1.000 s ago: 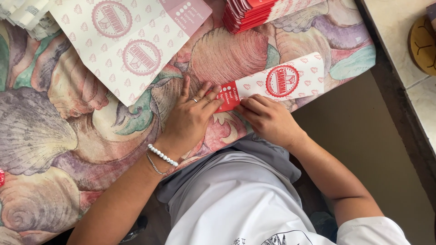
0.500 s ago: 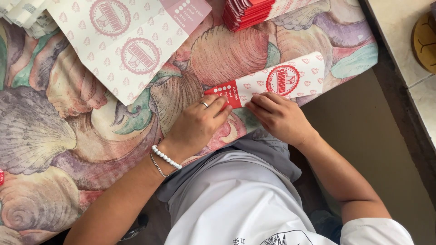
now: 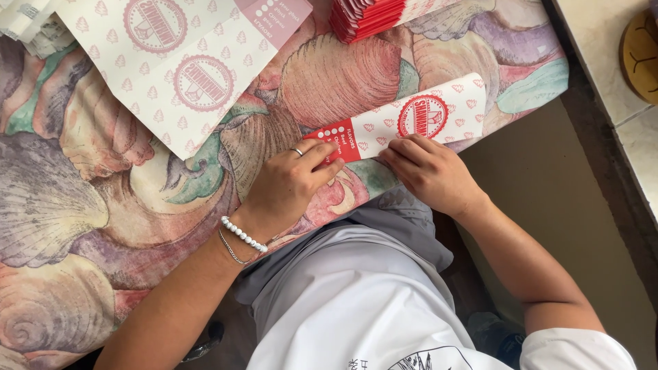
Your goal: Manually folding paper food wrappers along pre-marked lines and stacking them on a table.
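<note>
Near the front edge of the shell-patterned cloth, I press a folded red-and-white paper sleeve flat with both hands. My left hand, with a ring and a bead bracelet, lies on the sleeve's red end, fingers loosely bent and pushing down rather than gripping. My right hand rests its fingertips on the lower edge near the round red emblem, also pressing, closed on nothing. A flat printed paper sheet lies up and to the left, well apart. A stack of red folded sleeves sits at the top.
</note>
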